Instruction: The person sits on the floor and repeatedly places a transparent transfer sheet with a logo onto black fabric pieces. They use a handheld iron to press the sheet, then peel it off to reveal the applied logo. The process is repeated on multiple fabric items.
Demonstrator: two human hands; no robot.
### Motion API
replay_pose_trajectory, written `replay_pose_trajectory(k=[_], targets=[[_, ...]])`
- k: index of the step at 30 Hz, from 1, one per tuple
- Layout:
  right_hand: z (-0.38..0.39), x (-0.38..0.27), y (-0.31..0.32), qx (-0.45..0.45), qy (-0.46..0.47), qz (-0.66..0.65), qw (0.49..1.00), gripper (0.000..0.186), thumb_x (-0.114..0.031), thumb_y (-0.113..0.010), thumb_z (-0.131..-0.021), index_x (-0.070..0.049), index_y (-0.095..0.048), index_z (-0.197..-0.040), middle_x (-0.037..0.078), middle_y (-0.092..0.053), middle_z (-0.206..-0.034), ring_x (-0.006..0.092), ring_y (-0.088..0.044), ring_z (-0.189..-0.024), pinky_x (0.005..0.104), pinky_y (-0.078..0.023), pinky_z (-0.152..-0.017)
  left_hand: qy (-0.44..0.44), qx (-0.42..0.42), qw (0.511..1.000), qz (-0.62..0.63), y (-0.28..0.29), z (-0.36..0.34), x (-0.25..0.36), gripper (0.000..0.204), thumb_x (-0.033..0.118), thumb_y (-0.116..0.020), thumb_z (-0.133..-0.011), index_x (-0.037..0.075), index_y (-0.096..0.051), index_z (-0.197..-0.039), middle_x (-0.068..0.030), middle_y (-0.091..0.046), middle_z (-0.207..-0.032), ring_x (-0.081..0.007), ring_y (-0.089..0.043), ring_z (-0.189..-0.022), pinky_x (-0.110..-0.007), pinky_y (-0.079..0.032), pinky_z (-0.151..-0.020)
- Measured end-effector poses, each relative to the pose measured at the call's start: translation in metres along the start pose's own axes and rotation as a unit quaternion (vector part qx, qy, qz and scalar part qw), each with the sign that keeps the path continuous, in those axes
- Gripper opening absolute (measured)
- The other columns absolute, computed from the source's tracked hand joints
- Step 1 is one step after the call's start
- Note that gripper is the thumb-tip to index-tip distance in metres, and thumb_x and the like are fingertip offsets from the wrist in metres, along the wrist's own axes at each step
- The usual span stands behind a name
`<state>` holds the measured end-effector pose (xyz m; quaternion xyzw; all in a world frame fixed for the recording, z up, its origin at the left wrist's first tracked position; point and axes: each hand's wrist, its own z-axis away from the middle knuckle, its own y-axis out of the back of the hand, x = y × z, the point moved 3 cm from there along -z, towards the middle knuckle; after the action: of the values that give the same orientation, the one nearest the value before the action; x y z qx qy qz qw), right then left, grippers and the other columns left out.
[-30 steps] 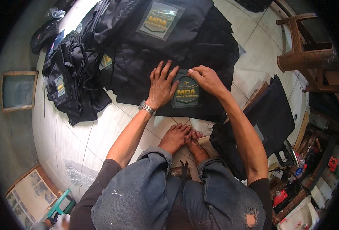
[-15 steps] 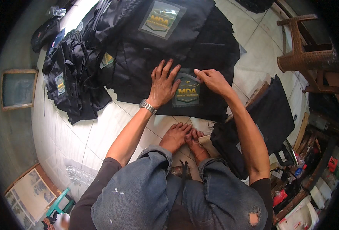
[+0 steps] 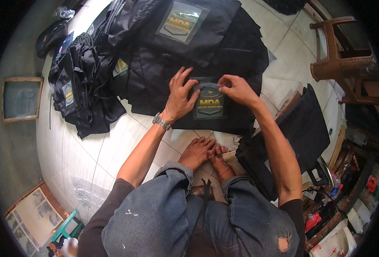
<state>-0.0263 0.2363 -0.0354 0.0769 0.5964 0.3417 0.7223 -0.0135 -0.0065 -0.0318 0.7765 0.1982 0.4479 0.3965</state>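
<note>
The decal [image 3: 209,101] lay on black cloth [image 3: 236,118] in front of the feet [image 3: 196,150], between the two hands. It consisted of a clear, roughly rectangular film with a dark grey-green emblem: rounded at the top, angled at the base, with yellow lettering across the middle and a small yellow plane above it.

The left hand [image 3: 181,96] was placed at the decal's upper left, thumb and forefinger bent with a narrow gap between their tips. The right hand [image 3: 238,91] was placed at the upper right corner, thumb and forefinger drawn close together. Whether either hand pinched the film could not be told.

Count of visible items:
- Decals: four — one between the hands, one farther up the cloth, one on the crumpled heap [image 3: 86,115] at left, one partly showing beside that heap.
- Watch [image 3: 161,121]: one, on the left wrist.
- Stools: two, one brown [image 3: 346,67] and one green [image 3: 67,227].
- Framed panel [image 3: 22,99]: one.

The right forearm covered part of the black stack [image 3: 309,115]. Cloth at the upper edge was cut off. The layers under the decal could not be counted, and the clutter [image 3: 326,214] at lower right was hard to make out.
</note>
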Motion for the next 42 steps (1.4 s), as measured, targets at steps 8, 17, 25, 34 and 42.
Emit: replay_pose_trajectory(k=[8,17,25,34,42], targets=[[0.000,-0.053,-0.033,0.081,0.140,0.205,0.965,0.021,-0.012,-0.067,-0.085,-0.012,-0.075,-0.105,0.007,-0.068,-0.105,0.0305,-0.061,-0.106,0.0492,-0.041,-0.093,0.522,0.052,0.830,0.189,0.018,0.105,-0.017,0.060,0.038,-0.081,-0.091,-0.004,-0.057,-0.127,-0.0124,-0.067,-0.109,-0.0200,-0.065,-0.096,-0.033,-0.053,-0.086],[-0.012,-0.068,-0.027,0.015,0.075,0.131,0.988,0.017,-0.013,-0.066,-0.085,-0.011,-0.076,-0.098,0.009,-0.069,-0.103,0.0319,-0.061,-0.108,0.0501,-0.040,-0.094,0.543,-0.008,0.616,0.571,0.041,0.060,0.006,0.034,0.015,-0.072,-0.091,0.000,-0.066,-0.121,-0.0069,-0.073,-0.110,-0.0150,-0.071,-0.092,-0.030,-0.059,-0.081],[0.006,-0.061,-0.008,0.045,0.077,0.101,0.991,0.014,-0.017,-0.070,-0.084,-0.011,-0.071,-0.096,0.003,-0.070,-0.104,0.0265,-0.063,-0.104,0.0435,-0.040,-0.093,0.465,-0.028,0.613,0.638,0.014,0.068,-0.008,0.032,0.020,-0.066,-0.097,-0.001,-0.068,-0.122,-0.0104,-0.074,-0.113,-0.0187,-0.072,-0.100,-0.033,-0.060,-0.086],[0.049,-0.061,-0.010,0.171,0.174,0.127,0.962,0.014,-0.009,-0.072,-0.087,-0.011,-0.070,-0.100,0.005,-0.067,-0.110,0.0264,-0.060,-0.110,0.0448,-0.036,-0.100,0.384,-0.016,0.367,0.847,0.007,0.059,0.008,0.030,0.016,-0.057,-0.102,-0.009,-0.069,-0.114,-0.0182,-0.075,-0.112,-0.0276,-0.075,-0.097,-0.038,-0.062,-0.091],[0.031,-0.056,0.001,0.134,0.133,0.133,0.973,0.011,-0.009,-0.067,-0.084,-0.012,-0.070,-0.095,0.001,-0.066,-0.097,0.0227,-0.059,-0.106,0.0412,-0.035,-0.098,0.392,-0.008,0.380,0.838,0.011,0.055,0.012,0.030,0.016,-0.057,-0.102,-0.008,-0.069,-0.114,-0.0178,-0.076,-0.110,-0.0271,-0.075,-0.097,-0.038,-0.061,-0.091]])
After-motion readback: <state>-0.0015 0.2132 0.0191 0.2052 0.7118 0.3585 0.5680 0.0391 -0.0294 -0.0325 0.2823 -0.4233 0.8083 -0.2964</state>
